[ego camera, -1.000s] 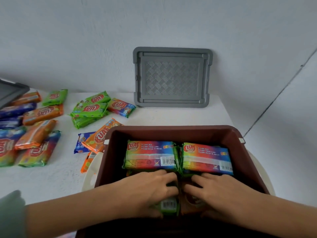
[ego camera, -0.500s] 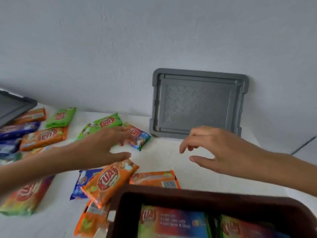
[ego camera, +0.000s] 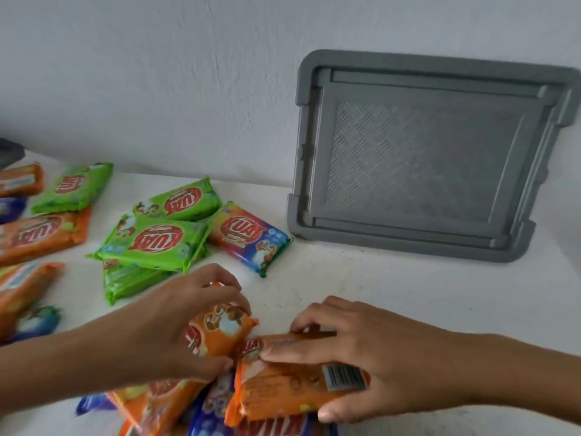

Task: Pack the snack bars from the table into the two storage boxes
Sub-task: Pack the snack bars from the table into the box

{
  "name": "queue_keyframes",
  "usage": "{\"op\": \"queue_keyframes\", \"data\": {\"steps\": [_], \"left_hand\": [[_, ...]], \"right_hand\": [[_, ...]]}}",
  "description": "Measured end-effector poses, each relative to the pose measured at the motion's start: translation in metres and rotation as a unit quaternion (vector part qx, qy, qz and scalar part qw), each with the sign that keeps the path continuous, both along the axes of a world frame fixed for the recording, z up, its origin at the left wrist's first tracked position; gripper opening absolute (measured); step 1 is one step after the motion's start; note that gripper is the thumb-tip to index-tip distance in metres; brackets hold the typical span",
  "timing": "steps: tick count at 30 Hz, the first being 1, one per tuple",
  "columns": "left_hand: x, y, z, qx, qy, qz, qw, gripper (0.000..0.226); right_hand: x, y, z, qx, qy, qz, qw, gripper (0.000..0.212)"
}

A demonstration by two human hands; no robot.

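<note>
Grey lid (ego camera: 421,158) leaning vs white wall (ego camera: 188,73).

The green snack-bar packs (ego camera: 154,243) at far left are glossy plastic film, as is the orange pack (ego camera: 292,385) nearest the camera. The grey rectangular plastic lid (ego camera: 424,158) is matt with an embossed crosshatch centre. The white tabletop (ego camera: 393,294) looks matt, faintly speckled.

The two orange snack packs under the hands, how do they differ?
The orange pack under the left hand shows its printed front, while the orange pack under the right hand lies back side up, barcode showing. The left one points away toward the wall; the right one lies more crosswise. Both are orange, gripped from above, lying among other packs at the near edge.
</note>
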State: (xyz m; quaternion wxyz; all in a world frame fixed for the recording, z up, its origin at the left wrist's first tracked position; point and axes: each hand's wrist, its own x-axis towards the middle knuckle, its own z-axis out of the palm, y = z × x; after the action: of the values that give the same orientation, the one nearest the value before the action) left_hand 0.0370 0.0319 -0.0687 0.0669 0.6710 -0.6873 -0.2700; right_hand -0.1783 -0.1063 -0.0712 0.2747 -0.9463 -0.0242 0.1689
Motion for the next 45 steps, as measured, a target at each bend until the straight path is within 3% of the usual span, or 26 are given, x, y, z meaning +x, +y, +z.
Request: {"op": "queue_keyframes", "data": {"steps": [4,8,12,21,26,30,34,40,45], "left_hand": [[-0.002,-0.005,0.006,0.021,-0.028,-0.014,0.999,0.045],[-0.008,-0.002,0.012,0.067,-0.14,-0.024,0.988,0.068],[-0.011,0.002,0.011,0.092,-0.162,0.001,0.983,0.076],[-0.017,-0.01,0.015,-0.008,-0.101,0.041,0.994,0.073],[-0.039,-0.01,0.06,-0.115,-0.099,0.04,0.988,0.078],[-0.073,0.003,0.112,-0.2,-0.077,-0.016,0.977,0.077],[-0.113,0.025,0.149,-0.228,-0.086,-0.104,0.964,0.067],[-0.17,0.085,0.131,-0.144,-0.072,-0.211,0.964,0.074],[-0.195,0.107,0.084,-0.027,-0.099,-0.262,0.96,0.079]], "right_hand": [[-0.003,0.001,0.001,-0.008,0.009,-0.054,0.998,0.062],[-0.005,-0.001,0.006,-0.016,0.019,-0.077,0.997,0.064],[-0.005,0.004,0.006,-0.035,0.02,-0.082,0.996,0.058],[0.005,0.011,0.019,-0.195,-0.018,-0.097,0.976,0.078],[-0.027,0.006,0.067,-0.216,-0.086,-0.167,0.958,0.084],[-0.072,0.023,0.111,-0.213,-0.133,-0.195,0.948,0.084],[-0.123,0.055,0.14,-0.196,-0.137,-0.2,0.95,0.086],[-0.2,0.12,0.127,-0.175,-0.073,-0.174,0.966,0.083],[-0.216,0.146,0.087,-0.17,-0.005,-0.139,0.976,0.075]]}}
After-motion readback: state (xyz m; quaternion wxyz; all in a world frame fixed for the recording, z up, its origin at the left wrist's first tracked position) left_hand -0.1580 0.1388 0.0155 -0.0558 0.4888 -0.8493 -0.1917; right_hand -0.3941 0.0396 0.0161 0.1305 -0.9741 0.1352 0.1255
